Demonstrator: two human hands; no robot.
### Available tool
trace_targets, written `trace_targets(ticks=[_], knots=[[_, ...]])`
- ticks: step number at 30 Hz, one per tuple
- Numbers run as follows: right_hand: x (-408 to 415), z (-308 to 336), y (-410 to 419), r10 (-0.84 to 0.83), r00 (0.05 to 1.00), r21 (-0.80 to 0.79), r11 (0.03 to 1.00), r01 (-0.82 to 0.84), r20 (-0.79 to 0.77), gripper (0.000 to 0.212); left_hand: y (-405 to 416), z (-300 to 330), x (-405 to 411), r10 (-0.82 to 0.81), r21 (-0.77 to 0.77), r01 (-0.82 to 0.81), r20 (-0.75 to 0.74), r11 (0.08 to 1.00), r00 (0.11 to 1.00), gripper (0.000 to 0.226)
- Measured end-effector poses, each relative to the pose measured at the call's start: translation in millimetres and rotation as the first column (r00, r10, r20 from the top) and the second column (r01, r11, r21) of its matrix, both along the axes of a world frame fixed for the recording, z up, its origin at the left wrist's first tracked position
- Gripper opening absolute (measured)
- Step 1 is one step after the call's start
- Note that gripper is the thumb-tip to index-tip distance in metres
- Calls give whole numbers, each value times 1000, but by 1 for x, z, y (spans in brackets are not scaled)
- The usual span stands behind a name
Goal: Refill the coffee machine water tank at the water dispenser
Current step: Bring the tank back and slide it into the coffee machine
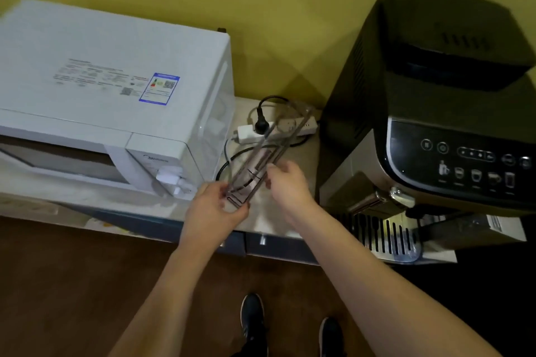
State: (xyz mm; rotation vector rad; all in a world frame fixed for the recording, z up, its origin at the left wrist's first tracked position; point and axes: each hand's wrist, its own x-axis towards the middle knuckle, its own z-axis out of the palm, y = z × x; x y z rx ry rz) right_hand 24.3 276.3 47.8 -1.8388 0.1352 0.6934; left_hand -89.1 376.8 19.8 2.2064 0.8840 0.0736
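A narrow clear water tank (268, 148) hangs tilted over the counter between the microwave and the coffee machine, its far end pointing back toward the wall. My left hand (216, 206) grips its near lower end. My right hand (287, 180) holds its right side a little further along. The tank looks see-through; whether it holds water cannot be told. The black and silver coffee machine (435, 124) stands at the right on the counter, its drip tray (385, 236) at the front. No water dispenser is in view.
A white microwave (116, 101) fills the left of the counter (269, 220). Behind the tank lie a white power strip (301, 127) with a black plug and cables. Brown floor and my dark shoes (252, 319) lie below; a yellow wall stands behind.
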Motion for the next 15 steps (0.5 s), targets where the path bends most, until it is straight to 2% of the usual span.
trace_targets(ticks=[3, 6, 11, 15], knots=[[3, 58, 4, 120, 933, -12, 992, -123, 339, 27, -2, 44, 12, 62, 62, -76, 200, 995, 978, 63], [15, 114, -13, 87, 805, -26, 996, -89, 586, 26, -19, 93, 34, 29, 132, -81, 357, 988, 934, 61], [34, 177, -76, 20, 660, 23, 998, -57, 751, 23, -68, 151, 71, -137, 298, 8, 413, 955, 900, 61], [55, 206, -152, -70, 605, 90, 996, -3, 793, 22, -132, 176, 97, -219, 394, 39, 423, 918, 880, 64]])
